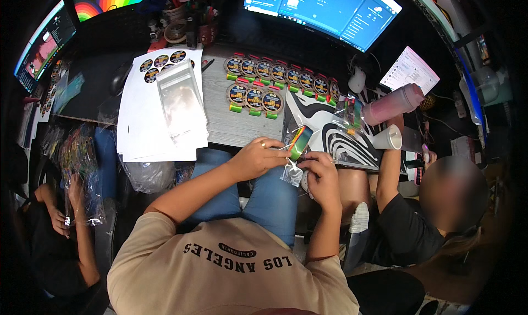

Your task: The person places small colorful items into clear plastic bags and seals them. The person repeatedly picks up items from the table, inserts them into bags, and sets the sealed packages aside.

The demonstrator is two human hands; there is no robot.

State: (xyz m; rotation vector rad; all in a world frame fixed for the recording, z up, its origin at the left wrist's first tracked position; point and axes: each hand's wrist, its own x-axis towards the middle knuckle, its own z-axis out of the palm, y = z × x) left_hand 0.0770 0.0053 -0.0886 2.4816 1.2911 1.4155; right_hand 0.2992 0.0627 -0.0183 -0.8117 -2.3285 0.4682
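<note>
Over my lap, at the desk's front edge, my left hand [264, 156] pinches a folded green, yellow and red ribbon [300, 143] with a clear plastic bag [293, 174] around or beneath it. My right hand [321, 170] touches the lower right side of the same bag, thumb and index finger close together. Whether a medal is inside the bag cannot be told. Beyond my hands, round medals with printed faces [272, 102] and green ribbon ends lie in two rows on the grey desk. Clear flat plastic sleeves [179, 100] lie stacked on white sheets with round stickers [161, 60].
A black-and-white patterned mat [305, 109] holds another bagged ribbon [352, 113]. Right of it are a pink tumbler [392, 104] and a white cup [387, 137], near a co-worker's arm [390, 175]. Another person's hands [74, 195] hold plastic bags at the left. Monitors [321, 10] stand behind.
</note>
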